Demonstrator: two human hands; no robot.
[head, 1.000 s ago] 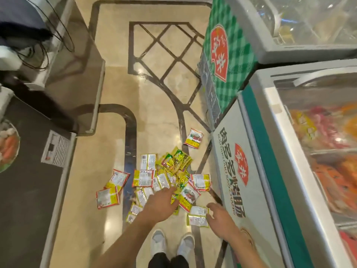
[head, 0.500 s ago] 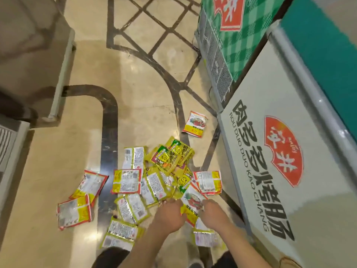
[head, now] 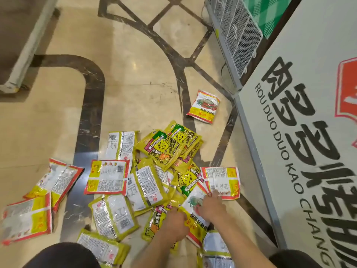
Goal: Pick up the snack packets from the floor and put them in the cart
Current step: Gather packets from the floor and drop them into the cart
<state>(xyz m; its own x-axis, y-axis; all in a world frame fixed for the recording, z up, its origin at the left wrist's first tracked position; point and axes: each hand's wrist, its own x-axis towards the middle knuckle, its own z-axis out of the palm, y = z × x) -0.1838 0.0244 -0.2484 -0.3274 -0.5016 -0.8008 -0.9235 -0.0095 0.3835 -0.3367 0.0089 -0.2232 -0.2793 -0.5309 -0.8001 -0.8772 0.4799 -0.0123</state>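
Note:
Several snack packets (head: 148, 182) lie in a loose heap on the marble floor, yellow-green ones and red-edged ones. One red-edged packet (head: 204, 106) lies apart, further away near the freezer. My left hand (head: 174, 224) is curled down on the near edge of the heap, fingers closed on a yellow packet (head: 154, 222). My right hand (head: 211, 207) lies flat with fingers spread on a red-and-white packet (head: 193, 205), fingertips touching another red-edged packet (head: 221, 181). No cart is in view.
A white freezer cabinet side (head: 301, 132) with large black lettering stands close on the right, with a wire grille (head: 237, 37) behind it. A counter base (head: 25, 49) stands at the far left. My knees frame the bottom edge.
The view has dropped much closer to the floor. Both hands have come together on the near right part of the heap; the right hand moved up from a lower packet.

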